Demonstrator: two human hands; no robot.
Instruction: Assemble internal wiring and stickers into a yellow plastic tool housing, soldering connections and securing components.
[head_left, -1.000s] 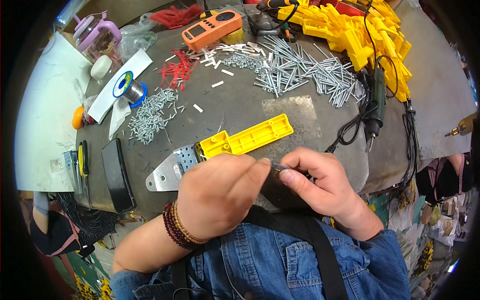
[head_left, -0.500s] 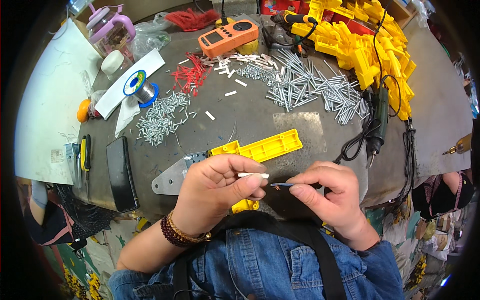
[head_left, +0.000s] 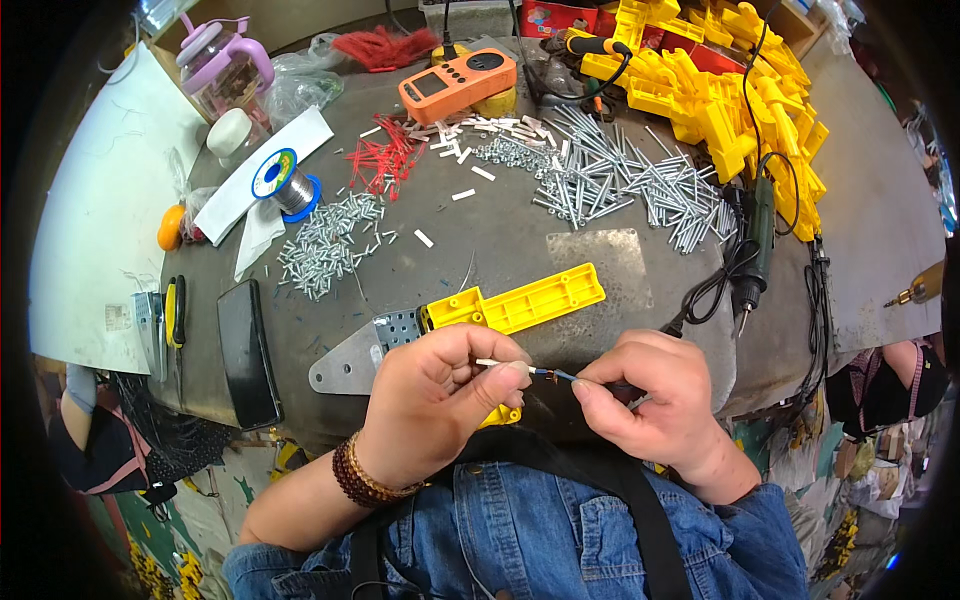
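Observation:
My left hand (head_left: pixel 445 388) pinches a short white tube (head_left: pixel 488 362) between thumb and forefinger. Facing it, my right hand (head_left: pixel 655 395) grips a thin blue wire (head_left: pixel 566 377), closed at the fingertips. Bare copper strands (head_left: pixel 553 376) show on the wire, close to the left fingertips. Whether the wire's end sits inside the tube is hidden by my left thumb. Just beyond both hands lies a yellow plastic housing (head_left: pixel 545 298) with a grey metal blade (head_left: pixel 345 364) at its left end; my left hand partly covers them.
Small screws (head_left: pixel 325 245), red parts (head_left: pixel 385 160), white tubes (head_left: pixel 482 173) and long screws (head_left: pixel 680 195) lie in piles beyond. A solder spool (head_left: pixel 290 185) and black phone (head_left: pixel 248 352) are left. An electric screwdriver (head_left: pixel 757 250) and yellow housings (head_left: pixel 720 100) are right.
My hands have come together, so the wire's end now meets the left fingertips by the white tube. Both hands have also shifted slightly toward me.

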